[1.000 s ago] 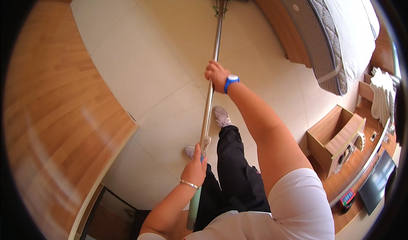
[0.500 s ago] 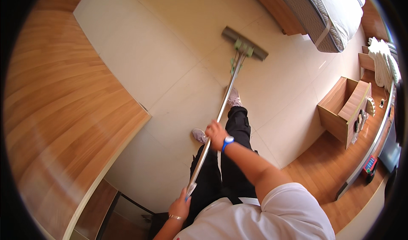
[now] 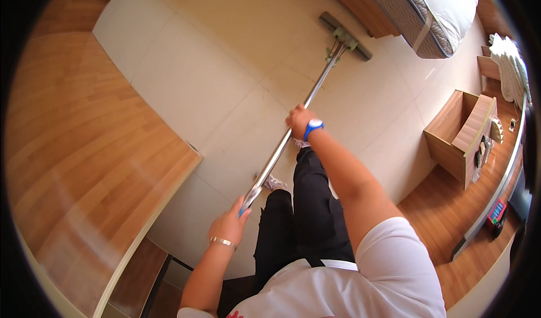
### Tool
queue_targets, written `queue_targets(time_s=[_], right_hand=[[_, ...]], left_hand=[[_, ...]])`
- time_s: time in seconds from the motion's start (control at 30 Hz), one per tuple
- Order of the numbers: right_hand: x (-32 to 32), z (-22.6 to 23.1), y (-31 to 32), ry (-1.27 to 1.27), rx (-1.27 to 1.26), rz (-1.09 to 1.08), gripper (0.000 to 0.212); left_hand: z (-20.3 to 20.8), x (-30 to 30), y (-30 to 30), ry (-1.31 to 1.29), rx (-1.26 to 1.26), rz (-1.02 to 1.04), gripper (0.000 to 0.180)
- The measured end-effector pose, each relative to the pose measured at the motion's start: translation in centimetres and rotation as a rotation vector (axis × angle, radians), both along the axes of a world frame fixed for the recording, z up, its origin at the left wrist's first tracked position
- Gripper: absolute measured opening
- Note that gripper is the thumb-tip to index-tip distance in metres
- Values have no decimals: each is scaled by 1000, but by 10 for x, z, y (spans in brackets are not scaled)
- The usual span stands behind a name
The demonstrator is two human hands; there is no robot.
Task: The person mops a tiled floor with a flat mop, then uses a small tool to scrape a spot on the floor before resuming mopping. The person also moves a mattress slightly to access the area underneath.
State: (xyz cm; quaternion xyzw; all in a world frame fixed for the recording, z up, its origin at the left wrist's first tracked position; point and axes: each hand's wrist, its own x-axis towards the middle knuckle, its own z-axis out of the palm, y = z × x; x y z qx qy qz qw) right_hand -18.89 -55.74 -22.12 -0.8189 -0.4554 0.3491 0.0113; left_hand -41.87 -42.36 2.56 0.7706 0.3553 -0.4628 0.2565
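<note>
A mop (image 3: pixel 276 157) with a long silver pole slants from my waist up and to the right across the floor. Its wide grey head (image 3: pixel 360 49) with green clamps rests on the pale tiles, close to the bed's wooden base. Near the pole's top end, my left hand (image 3: pixel 226 228) is wrapped round the grip, where a bit of blue shows. Farther down the pole, my right hand (image 3: pixel 300 121), with a blue and white watch on the wrist, is closed round the metal.
A wooden surface (image 3: pixel 101 166) fills the left side, its corner jutting toward my legs. The bed (image 3: pixel 389 11) stands at the far right. A pulled-out drawer (image 3: pixel 459 126) sits by a curved wooden desk (image 3: pixel 434 216) on the right. My shoes (image 3: pixel 273 183) are on the tiled floor (image 3: pixel 225 115).
The mop head has slid away from me and to the right, toward the bed. Both hands have moved forward with the pole, and my left arm reaches out farther.
</note>
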Motion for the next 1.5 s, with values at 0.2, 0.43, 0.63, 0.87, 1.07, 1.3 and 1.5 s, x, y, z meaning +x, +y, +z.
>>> queue_targets(time_s=[0.2,0.43,0.63,0.87,1.07,1.3,1.5], right_hand=[[42,10,11,70,-125,-10,23],[9,87,39,407,-64,42,24],[116,26,8,202,-82,28,24],[72,26,17,202,-121,54,21],[-75,92,33,396,-19,161,23],[-159,150,22,601,118,225,25],[-94,87,-20,305,-4,243,23]], left_hand=[[22,57,10,-52,-1,-32,41],[107,48,21,101,54,0,41],[30,112,5,-26,63,-40,40],[32,87,-1,-18,83,-6,35],[131,-30,-9,178,55,331,32],[211,-104,-44,306,394,395,36],[105,-110,-94,-38,317,423,34]])
